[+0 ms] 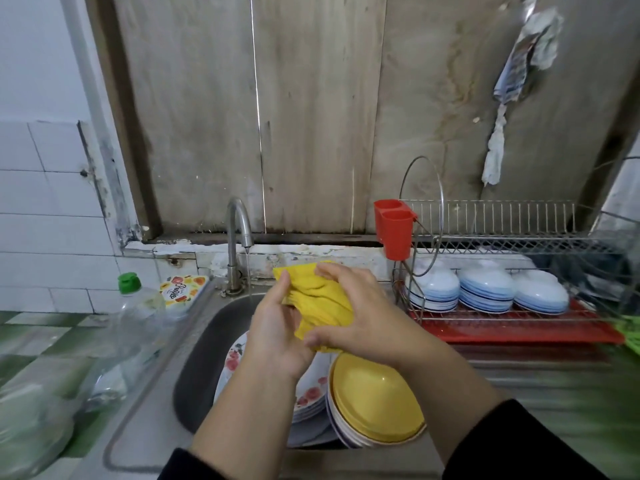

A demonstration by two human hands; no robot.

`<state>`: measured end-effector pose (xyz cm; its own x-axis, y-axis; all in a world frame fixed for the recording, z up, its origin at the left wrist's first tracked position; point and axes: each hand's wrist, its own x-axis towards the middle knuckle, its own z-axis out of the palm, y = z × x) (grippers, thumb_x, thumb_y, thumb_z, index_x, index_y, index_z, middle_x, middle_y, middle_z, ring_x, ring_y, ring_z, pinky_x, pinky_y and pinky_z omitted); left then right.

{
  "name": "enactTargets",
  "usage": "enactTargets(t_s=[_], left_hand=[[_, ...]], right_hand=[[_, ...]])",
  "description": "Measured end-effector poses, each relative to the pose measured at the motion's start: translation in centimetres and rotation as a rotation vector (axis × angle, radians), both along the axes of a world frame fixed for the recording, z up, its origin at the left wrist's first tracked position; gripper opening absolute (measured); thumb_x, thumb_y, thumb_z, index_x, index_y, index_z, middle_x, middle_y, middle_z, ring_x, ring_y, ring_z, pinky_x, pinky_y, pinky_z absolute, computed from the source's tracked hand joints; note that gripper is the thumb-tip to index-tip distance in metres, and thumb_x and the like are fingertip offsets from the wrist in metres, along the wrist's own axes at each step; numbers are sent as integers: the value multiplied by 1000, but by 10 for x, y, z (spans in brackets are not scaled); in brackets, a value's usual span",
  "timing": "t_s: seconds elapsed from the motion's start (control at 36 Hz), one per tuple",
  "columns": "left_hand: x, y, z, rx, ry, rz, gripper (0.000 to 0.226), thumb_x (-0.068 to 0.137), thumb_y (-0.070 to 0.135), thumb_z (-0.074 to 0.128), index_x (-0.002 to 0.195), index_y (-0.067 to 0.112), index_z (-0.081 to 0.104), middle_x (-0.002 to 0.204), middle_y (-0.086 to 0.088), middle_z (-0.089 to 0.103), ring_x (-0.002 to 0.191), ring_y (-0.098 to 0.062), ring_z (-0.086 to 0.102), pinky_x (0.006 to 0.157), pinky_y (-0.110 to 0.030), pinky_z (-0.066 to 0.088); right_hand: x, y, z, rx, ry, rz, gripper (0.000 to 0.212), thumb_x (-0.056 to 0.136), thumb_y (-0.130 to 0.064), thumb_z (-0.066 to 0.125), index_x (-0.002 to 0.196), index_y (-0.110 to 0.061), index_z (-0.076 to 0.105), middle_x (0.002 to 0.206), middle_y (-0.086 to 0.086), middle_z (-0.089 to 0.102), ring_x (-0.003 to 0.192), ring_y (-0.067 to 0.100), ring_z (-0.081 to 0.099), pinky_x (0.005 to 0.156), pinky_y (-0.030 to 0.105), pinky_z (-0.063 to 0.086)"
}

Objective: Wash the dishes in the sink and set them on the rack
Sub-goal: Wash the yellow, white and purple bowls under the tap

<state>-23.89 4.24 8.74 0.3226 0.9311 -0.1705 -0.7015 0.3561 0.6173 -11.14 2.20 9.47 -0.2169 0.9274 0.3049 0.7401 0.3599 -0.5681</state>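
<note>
Hands: left hand and right hand both grip crumpled yellow cloth, fingers closed on it.
Sink: steel sink basin holds stacked yellow plastic plates.

A crumpled yellow cloth is sitting bunched between the fingers of both hands. Directly beneath the fingers, a yellow plate is lying tilted atop stacked white dishes, beside flower-patterned plates leaning in the steel sink. To the right of the fingers, the wire rack is holding three stacks of upturned white-and-blue bowls.
</note>
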Motion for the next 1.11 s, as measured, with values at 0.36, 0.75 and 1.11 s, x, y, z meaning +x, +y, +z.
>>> enactTargets(t_s=[0.36,0.75,1.11], left_hand=[[-18,4,-6,-24,-23,53,35,99,22,37,123,4,56,84,-12,70,62,-20,70,50,-26,55],[5,-12,-18,49,16,-264,34,100,27,34,100,13,65,85,-12,74,69,-25,71,59,-37,59],[103,-15,15,96,335,-398,33,100,26,45,122,4,55,116,-16,64,82,-27,64,65,-38,49]], right_hand=[[27,-28,4,-257,179,-8,112,56,-43,77,150,-33,17,148,-20,24,128,-7,22,89,-3,27],[68,-62,9,-114,-113,-164,109,64,-29,86,148,-36,18,138,-24,23,121,-11,21,96,4,20],[155,-111,34,196,-376,-459,113,47,-35,92,141,-27,30,129,-20,21,119,-9,15,101,6,10]])
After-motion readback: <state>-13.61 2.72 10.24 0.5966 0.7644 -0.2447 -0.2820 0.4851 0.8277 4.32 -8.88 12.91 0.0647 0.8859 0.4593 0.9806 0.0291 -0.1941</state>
